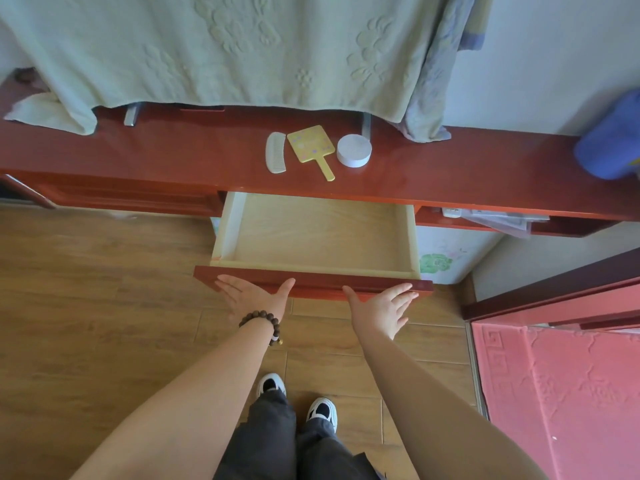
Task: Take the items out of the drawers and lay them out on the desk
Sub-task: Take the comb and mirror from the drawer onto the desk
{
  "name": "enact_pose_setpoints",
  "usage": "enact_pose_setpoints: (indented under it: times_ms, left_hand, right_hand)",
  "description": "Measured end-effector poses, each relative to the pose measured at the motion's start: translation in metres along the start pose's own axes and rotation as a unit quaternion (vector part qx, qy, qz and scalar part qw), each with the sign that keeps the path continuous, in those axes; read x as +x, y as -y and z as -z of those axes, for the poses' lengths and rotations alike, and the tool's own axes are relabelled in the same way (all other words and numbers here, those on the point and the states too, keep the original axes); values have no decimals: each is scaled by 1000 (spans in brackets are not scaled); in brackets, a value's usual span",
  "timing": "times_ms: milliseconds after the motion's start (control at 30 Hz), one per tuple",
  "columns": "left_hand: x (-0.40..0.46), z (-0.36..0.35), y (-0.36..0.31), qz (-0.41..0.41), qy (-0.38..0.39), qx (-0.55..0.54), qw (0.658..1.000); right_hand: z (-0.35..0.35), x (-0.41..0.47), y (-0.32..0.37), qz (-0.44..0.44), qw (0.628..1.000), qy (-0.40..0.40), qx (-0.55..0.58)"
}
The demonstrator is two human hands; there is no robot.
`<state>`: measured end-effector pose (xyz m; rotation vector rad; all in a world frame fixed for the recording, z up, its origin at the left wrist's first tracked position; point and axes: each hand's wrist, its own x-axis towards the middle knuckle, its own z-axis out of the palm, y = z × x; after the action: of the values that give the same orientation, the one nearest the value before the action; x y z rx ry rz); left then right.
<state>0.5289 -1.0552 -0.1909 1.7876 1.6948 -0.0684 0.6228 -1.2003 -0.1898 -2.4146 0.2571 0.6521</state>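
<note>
In the head view, the middle drawer [318,237] of a red-brown wooden desk [450,168] stands pulled well out, its pale wood bottom bare. Both hands are at the drawer's red front panel [311,282]. The left hand [252,296] has its fingers straight and spread, the thumb up against the panel's front edge and the fingers pointing left along it; it grips nothing. A dark wooden bead bracelet [261,322] circles that wrist. The right hand [381,310] is also flat and splayed, thumb toward the panel and fingertips close to its right end, holding nothing. Whether the palms actually press the panel or sit just in front of it I cannot tell.

On the desktop behind the drawer lie three items in a row, close together: a white comb [275,152] on the left, a yellow hand mirror [313,148] in the middle with its handle pointing toward the drawer, and a round white container [354,150] on the right, just beside the mirror.

A pale green embossed cloth [207,50] hangs over the back of the desk. To the right, another drawer [502,221] is partly open with papers showing inside. A blue object [609,140] sits blurred at the desk's far right end. Below are wood-look floor tiles [86,306], a red mat [561,393], and the person's dark trousers and black-and-white shoes [322,410].
</note>
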Motion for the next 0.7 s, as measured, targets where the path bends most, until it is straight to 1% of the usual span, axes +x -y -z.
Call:
enact_pose_setpoints:
  times_ms: [267,567,700]
  left_hand:
    - [35,-5,-33,-8,3,15,1000]
    - [77,-11,-69,-15,-5,-25,1000]
    - [93,-17,-79,-29,4,-40,999]
  right_hand:
    - [-9,32,38,-8,1000,-22,15]
    - [-21,71,82,-14,996,-68,54]
    - [-27,84,93,-19,993,-88,76]
